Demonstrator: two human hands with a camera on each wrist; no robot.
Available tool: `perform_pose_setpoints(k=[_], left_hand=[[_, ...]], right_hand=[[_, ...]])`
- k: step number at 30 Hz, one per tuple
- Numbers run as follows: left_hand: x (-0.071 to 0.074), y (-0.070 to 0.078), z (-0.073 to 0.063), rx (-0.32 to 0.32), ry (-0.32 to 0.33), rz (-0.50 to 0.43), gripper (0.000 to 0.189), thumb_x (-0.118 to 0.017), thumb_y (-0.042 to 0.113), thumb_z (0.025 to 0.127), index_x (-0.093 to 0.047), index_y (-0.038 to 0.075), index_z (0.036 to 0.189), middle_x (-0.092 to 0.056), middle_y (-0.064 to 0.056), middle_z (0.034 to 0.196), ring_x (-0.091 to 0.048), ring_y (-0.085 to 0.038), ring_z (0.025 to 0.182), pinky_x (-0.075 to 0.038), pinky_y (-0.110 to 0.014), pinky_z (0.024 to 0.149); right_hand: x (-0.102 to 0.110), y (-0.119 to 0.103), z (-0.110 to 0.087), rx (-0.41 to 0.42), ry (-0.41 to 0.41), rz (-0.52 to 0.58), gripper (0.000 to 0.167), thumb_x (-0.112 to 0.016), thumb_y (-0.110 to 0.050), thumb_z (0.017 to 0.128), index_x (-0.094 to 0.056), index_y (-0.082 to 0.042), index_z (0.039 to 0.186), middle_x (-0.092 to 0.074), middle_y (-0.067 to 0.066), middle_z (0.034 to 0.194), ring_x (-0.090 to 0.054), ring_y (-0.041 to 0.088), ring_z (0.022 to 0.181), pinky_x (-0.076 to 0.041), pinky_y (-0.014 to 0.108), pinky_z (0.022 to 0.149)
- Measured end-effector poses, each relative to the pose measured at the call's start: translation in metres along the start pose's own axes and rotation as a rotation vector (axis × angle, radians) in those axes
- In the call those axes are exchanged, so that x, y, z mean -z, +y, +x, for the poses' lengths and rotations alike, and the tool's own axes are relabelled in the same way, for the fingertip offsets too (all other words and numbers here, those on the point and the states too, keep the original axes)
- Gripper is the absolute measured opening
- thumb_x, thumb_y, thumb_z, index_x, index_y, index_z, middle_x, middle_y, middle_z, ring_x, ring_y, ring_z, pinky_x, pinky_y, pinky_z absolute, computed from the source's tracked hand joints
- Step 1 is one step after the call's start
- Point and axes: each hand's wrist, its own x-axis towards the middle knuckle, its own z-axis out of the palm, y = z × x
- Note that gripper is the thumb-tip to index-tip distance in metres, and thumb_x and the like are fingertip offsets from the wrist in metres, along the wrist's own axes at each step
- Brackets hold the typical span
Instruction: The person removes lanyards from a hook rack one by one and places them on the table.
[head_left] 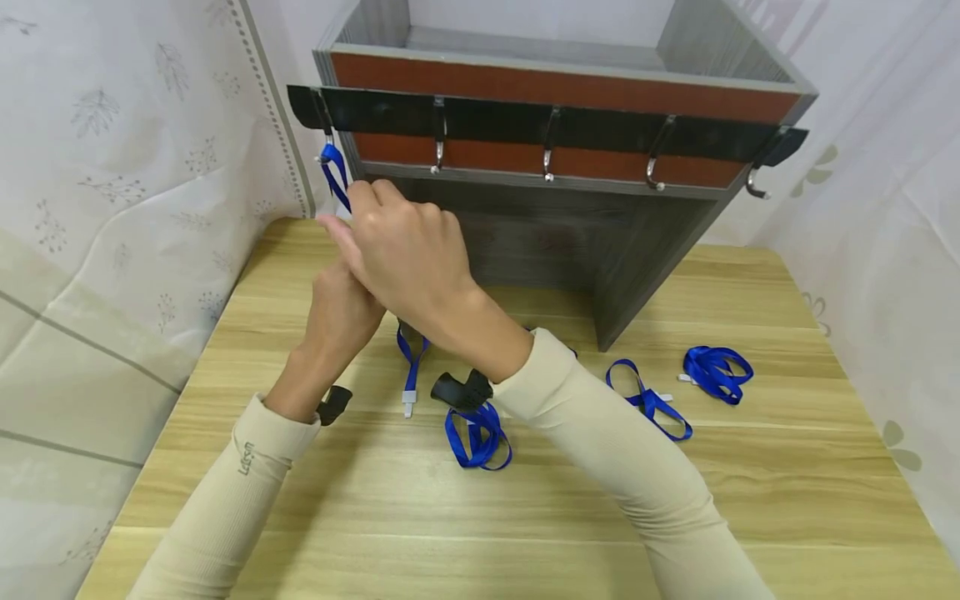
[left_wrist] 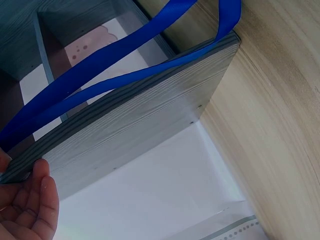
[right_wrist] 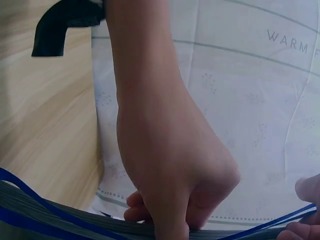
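A blue lanyard (head_left: 335, 175) hangs by its loop from the leftmost hook (head_left: 327, 133) of a dark hook rail. Just below that hook, my right hand (head_left: 412, 250) pinches the straps; its thumb and fingertips (right_wrist: 307, 190) show at the edge of the right wrist view. Lower down, my left hand (head_left: 341, 321) holds the lanyard between thumb and curled fingers, partly covered by my right hand. The strap (left_wrist: 100, 65) runs out from the left fingers (left_wrist: 42, 200) in the left wrist view. Below the hands shows a blue strap with a pale clip (head_left: 408, 398); its link to the held lanyard is hidden.
The hook rail (head_left: 495, 121) with several hooks fronts a grey wooden shelf unit (head_left: 630, 250). On the wooden table (head_left: 337, 533) lie a coiled blue lanyard (head_left: 478, 437) and two more at right, one loose (head_left: 651, 403), one bundled (head_left: 716, 372). Patterned cloth (head_left: 135, 167) borders the table.
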Motion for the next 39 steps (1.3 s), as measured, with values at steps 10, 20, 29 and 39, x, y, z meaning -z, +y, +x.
perform_pose_setpoints(k=[10,20,29,39], left_hand=[[-0.001,-0.001,0.002,-0.054,0.02,0.019,0.005,-0.06,-0.003,0.087,-0.064,-0.004,0.084,-0.06,-0.016,0.075,-0.054,-0.026,0.056,-0.043,-0.034,0.049],[-0.001,0.001,0.002,-0.027,0.025,0.032,0.013,-0.063,0.004,0.091,-0.063,-0.003,0.08,-0.059,-0.016,0.074,-0.058,-0.028,0.062,-0.047,-0.036,0.053],[-0.001,0.001,0.002,-0.027,0.022,0.017,0.022,-0.063,0.009,0.095,-0.062,-0.002,0.077,-0.06,-0.017,0.074,-0.061,-0.028,0.062,-0.05,-0.035,0.053],[0.0,0.0,0.002,-0.024,0.009,-0.002,0.012,-0.061,0.005,0.093,-0.063,-0.003,0.084,-0.062,-0.019,0.079,-0.064,-0.03,0.068,-0.055,-0.04,0.058]], right_hand=[[0.004,0.004,0.007,-0.081,0.018,0.156,0.025,-0.051,-0.022,0.101,-0.072,-0.01,0.095,-0.066,-0.002,0.08,-0.054,0.011,0.053,-0.045,0.027,0.045],[0.043,0.017,-0.003,-0.15,-0.12,0.532,0.017,-0.057,-0.016,0.097,-0.067,-0.009,0.085,-0.056,-0.004,0.062,-0.043,0.01,0.047,-0.028,0.023,0.045],[0.038,0.027,-0.017,-0.271,-0.4,0.662,0.015,-0.059,-0.018,0.098,-0.068,-0.011,0.089,-0.061,-0.004,0.063,-0.056,0.009,0.051,-0.036,0.024,0.046],[0.013,0.036,-0.036,-0.372,-0.854,1.003,0.013,-0.062,-0.014,0.097,-0.072,-0.007,0.096,-0.073,0.001,0.082,-0.07,0.016,0.068,-0.056,0.031,0.056]])
